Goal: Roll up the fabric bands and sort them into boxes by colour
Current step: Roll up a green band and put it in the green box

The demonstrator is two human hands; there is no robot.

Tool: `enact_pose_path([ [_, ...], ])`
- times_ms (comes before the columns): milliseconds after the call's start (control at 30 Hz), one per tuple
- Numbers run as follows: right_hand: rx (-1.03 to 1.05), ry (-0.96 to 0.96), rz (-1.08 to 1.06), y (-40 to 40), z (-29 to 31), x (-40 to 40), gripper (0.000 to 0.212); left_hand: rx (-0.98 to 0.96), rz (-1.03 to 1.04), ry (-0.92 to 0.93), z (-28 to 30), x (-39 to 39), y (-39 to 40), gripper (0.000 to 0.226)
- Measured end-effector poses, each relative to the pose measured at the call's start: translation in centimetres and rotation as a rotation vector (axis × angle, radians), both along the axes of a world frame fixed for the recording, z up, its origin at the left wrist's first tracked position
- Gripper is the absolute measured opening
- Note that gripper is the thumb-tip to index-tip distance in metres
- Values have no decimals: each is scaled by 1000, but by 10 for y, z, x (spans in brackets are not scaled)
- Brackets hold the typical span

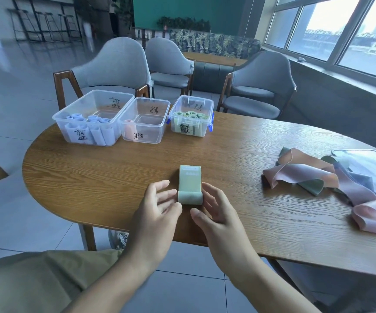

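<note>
Head view: at frame centre both hands, left (159, 205) and right (214, 211), fingers loosely spread, flank the half-rolled green band (189, 185), steadying its roll; boxes (145, 119) wait above.

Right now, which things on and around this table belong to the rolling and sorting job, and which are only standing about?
Belong to the job:
green band, half rolled between left hand and right hand
blue box
pink box
green box
pile of unrolled bands

Just standing about:
grey chairs
clear lid
</note>
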State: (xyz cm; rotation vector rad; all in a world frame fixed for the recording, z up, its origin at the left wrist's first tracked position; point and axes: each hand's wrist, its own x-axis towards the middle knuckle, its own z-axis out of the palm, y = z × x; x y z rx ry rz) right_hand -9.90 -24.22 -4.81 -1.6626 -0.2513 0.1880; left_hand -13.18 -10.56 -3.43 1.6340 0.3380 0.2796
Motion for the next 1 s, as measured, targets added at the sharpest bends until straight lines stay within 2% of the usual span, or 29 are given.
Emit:
enact_pose_path([
  [267,88,71,34,-6,7,-6,46,-28,-7,-13,2,-4,-5,41],
  [600,71,28,-1,-8,4,-5,45,62,-51,-13,4,-8,-4,39],
  [733,4,-16,2,-9,3,-2,40,230,-104,1,6,-7,2,38],
  [900,-115,-86,-12,-12,4,7,30,647,-156,-1,6,0,10,29],
  [1000,-176,-137,-38,-14,2,14,26,776,-181,-25,7,5,13,30],
])
